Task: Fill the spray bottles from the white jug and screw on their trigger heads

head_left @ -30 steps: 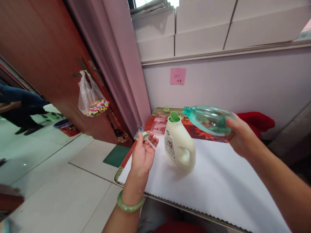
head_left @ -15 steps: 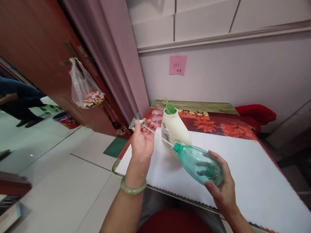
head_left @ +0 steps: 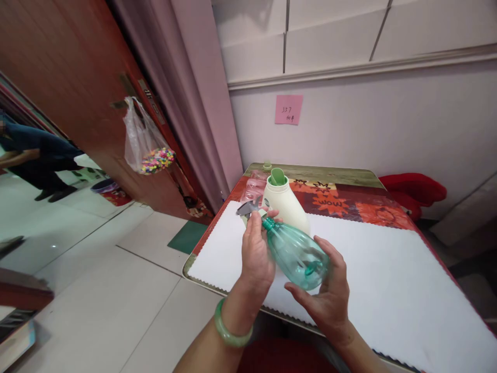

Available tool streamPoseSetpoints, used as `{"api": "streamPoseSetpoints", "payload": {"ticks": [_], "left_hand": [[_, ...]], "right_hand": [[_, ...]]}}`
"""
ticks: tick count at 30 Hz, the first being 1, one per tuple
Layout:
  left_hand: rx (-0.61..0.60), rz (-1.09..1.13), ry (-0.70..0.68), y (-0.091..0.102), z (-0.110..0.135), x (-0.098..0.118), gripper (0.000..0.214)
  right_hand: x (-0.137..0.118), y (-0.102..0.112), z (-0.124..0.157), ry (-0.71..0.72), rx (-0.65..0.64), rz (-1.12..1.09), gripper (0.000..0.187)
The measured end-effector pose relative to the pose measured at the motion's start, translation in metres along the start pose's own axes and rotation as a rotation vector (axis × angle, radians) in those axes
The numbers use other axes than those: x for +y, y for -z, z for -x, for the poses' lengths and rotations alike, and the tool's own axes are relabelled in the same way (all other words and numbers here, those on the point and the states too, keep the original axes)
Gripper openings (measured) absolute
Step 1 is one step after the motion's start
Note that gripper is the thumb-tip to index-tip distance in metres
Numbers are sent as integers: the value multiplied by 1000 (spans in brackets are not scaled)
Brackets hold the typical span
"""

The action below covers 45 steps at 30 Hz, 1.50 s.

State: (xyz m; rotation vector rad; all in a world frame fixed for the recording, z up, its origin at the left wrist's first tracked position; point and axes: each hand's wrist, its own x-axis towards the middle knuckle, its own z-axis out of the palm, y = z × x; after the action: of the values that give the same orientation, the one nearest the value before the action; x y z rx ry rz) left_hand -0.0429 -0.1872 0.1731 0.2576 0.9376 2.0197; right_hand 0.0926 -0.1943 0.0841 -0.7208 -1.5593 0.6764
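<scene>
My left hand (head_left: 258, 254), with a green bangle on its wrist, is closed on a grey and pale spray head (head_left: 250, 207). That head meets the neck of a clear green spray bottle (head_left: 297, 254); whether it is seated on the thread I cannot tell. My right hand (head_left: 330, 290) grips the bottle near its base, tilting it with the neck up to the left. Just behind stands a cream jug (head_left: 289, 204), uncapped, with a green spout in its mouth.
A white mat (head_left: 373, 264) covers much of the table. At the back left lie pink plastic packaging (head_left: 254, 189) and a small green cap (head_left: 267, 166). A bag of coloured beads (head_left: 149, 150) hangs from the door handle. A person (head_left: 39, 155) is at the far left.
My hands have come together. The spray head's tube, earlier partly outside the bottle, has slid in, and the head now meets the bottle's neck. The view has shifted slightly.
</scene>
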Motion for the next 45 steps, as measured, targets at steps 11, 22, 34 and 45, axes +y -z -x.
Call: {"api": "streamPoseSetpoints", "payload": {"ticks": [11, 22, 34, 45], "left_hand": [[18, 34, 2, 7, 6, 14, 38], [-33, -76, 38, 5, 28, -1, 46], [-149, 11, -62, 4, 29, -6, 31], [-470, 41, 43, 13, 23, 7, 36]], "right_hand": [[9, 5, 1, 508, 9, 335, 84], [14, 2, 4, 506, 41, 369, 78], [6, 2, -1, 490, 35, 384, 83], [-43, 13, -20, -1122, -410, -1016, 86]]}}
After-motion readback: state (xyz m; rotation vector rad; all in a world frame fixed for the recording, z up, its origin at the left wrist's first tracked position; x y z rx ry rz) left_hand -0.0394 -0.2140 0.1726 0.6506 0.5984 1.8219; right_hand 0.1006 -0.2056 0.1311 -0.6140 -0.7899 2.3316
